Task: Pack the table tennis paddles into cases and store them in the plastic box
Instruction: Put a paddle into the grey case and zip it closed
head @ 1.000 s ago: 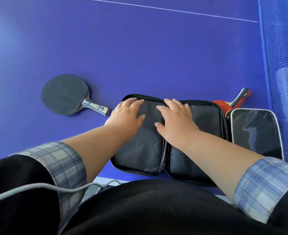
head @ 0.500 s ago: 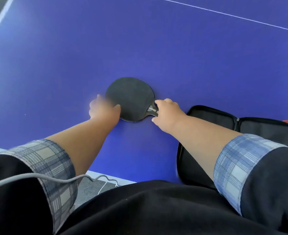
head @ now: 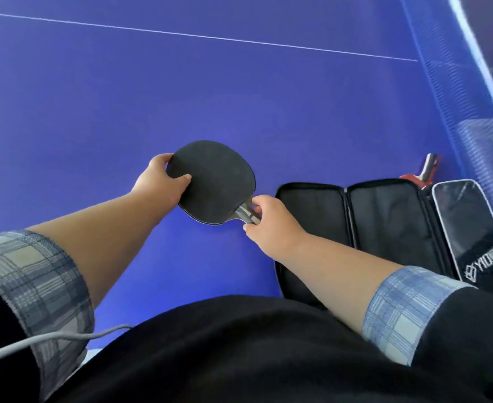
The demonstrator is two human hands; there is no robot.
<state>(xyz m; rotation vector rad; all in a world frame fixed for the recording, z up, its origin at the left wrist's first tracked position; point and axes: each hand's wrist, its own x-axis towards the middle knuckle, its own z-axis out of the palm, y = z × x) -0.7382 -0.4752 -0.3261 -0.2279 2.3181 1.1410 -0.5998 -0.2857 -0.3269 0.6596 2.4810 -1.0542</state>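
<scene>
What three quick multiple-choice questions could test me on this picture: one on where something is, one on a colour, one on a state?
1. Where is the open black fabric case?
A. Right of the round black-faced paddle
B. Left of it
C. On top of it

2. What colour is the second paddle that shows behind the cases?
A. Green
B. Red
C. Yellow

3. How is the black-faced paddle held?
A. By nobody, flat in the case
B. By one hand only
C. By both hands

Answers:
1 A: the case lies unzipped on the blue table, to the paddle's right.
2 B: a red blade and handle show beside the glossy black case with white trim.
3 C: the left hand grips the blade's edge and the right hand grips the handle.
</scene>
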